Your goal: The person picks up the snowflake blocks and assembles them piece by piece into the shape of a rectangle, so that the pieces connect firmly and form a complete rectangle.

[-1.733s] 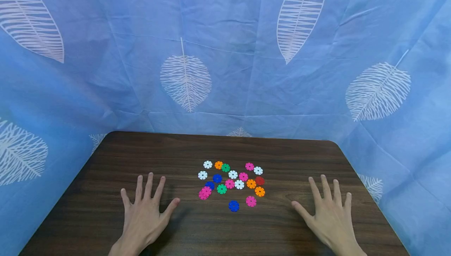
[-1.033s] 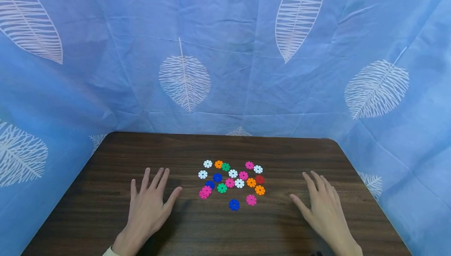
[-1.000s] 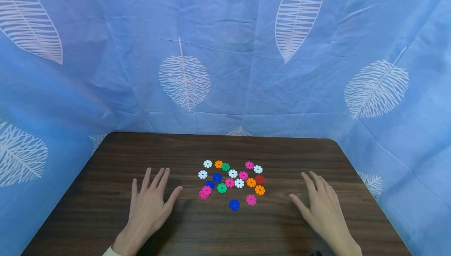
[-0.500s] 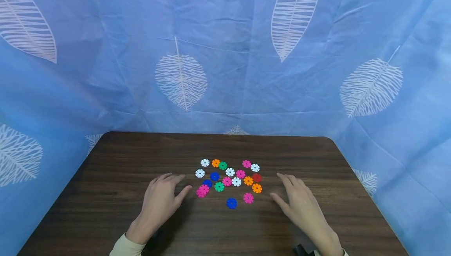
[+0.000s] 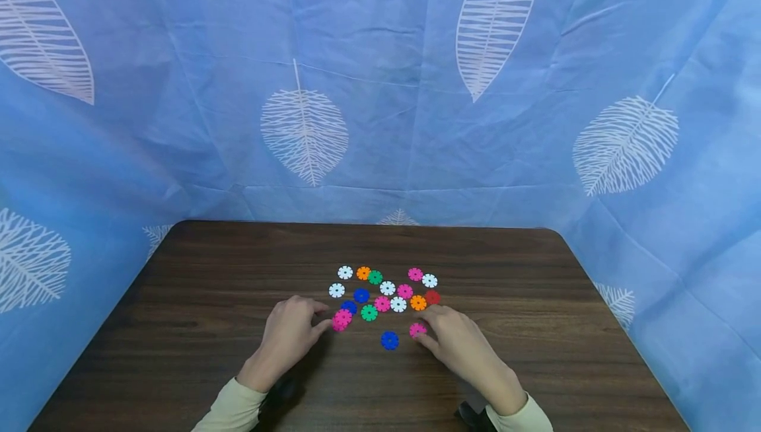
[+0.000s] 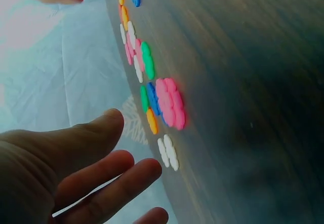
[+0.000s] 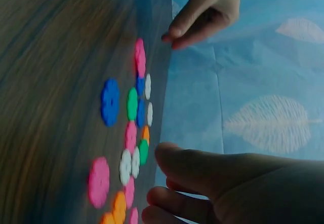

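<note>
Flat, notched plastic discs in several colours lie scattered on the dark wooden table (image 5: 238, 260). My left hand (image 5: 289, 334) hovers at their left side, thumb and fingers bent and apart, holding nothing. Nearest to it are two overlapping pink discs (image 5: 341, 320), seen stacked in the left wrist view. At the right, my right hand (image 5: 460, 346) hovers with its thumb by a pink disc (image 5: 417, 330); the right wrist view shows a gap between its fingers and the discs. An orange disc is hidden beneath this hand. A blue disc (image 5: 390, 340) lies between the hands.
Farther back are white discs (image 5: 345, 272), green discs (image 5: 369, 312), an orange disc (image 5: 418, 302) and a red disc (image 5: 432, 296). A blue cloth (image 5: 368, 121) with white leaf prints hangs behind the table. A black object (image 5: 472, 414) is at my right wrist.
Both hands have moved inward from the table's sides to the discs, and their spread fingers have drawn together and bent. The discs lie as before. Sleeves have come into view.
</note>
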Action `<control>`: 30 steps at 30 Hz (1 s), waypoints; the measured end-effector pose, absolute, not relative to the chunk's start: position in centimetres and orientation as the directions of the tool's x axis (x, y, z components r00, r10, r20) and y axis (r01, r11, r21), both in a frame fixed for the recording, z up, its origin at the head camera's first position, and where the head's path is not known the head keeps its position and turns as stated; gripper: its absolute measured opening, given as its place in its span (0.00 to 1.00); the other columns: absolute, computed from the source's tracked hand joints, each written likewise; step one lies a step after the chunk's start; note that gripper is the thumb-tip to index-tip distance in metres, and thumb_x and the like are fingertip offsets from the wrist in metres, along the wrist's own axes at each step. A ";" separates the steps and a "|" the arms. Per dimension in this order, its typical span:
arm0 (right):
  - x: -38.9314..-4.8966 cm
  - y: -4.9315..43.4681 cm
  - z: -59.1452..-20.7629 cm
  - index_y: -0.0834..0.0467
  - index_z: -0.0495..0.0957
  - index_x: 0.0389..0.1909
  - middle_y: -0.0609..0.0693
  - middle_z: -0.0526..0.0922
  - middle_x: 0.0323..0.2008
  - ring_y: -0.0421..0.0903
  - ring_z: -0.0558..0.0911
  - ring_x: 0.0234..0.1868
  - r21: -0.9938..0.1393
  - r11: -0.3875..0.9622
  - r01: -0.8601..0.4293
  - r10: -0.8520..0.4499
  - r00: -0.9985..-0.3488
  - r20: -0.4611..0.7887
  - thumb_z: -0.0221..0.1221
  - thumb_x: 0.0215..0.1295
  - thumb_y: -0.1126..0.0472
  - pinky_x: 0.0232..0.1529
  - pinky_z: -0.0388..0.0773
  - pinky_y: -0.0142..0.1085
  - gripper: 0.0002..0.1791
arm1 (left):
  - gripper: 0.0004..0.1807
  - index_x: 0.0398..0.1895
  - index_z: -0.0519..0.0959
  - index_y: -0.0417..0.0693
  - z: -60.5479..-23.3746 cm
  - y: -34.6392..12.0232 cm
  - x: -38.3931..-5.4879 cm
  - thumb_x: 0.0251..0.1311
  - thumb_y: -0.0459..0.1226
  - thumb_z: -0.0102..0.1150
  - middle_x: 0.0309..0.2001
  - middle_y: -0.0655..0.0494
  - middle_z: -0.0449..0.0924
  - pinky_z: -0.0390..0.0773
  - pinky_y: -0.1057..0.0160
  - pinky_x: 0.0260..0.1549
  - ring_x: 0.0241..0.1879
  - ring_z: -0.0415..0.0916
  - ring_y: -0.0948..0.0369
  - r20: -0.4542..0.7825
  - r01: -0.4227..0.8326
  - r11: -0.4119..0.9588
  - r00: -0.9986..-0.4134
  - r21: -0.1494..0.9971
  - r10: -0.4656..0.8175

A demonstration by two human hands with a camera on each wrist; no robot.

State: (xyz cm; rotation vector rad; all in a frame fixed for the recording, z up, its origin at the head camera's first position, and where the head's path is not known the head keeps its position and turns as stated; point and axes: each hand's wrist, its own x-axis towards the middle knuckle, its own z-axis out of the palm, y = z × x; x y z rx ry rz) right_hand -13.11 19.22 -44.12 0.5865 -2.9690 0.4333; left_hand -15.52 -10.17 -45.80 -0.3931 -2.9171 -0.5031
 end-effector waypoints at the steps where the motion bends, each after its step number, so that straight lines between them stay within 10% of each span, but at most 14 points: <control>1: -13.2 18.9 -44.2 0.59 0.86 0.47 0.50 0.88 0.43 0.47 0.86 0.44 -0.261 0.878 -0.402 -0.380 -0.916 0.133 0.74 0.58 0.56 0.41 0.85 0.42 0.18 | 0.14 0.39 0.91 0.49 -45.9 -10.1 -15.6 0.51 0.45 0.79 0.37 0.55 0.90 0.81 0.43 0.50 0.42 0.85 0.53 0.193 0.286 0.908 -0.953 0.306 0.235; 30: -15.0 14.7 -45.5 0.57 0.87 0.46 0.48 0.87 0.43 0.43 0.84 0.43 -0.312 0.788 -0.531 -0.564 -0.826 -0.017 0.72 0.62 0.60 0.47 0.84 0.41 0.13 | 0.09 0.37 0.91 0.50 -47.0 -7.6 -17.3 0.52 0.37 0.79 0.33 0.55 0.88 0.81 0.50 0.34 0.34 0.84 0.54 0.197 0.416 0.884 -0.905 0.215 0.378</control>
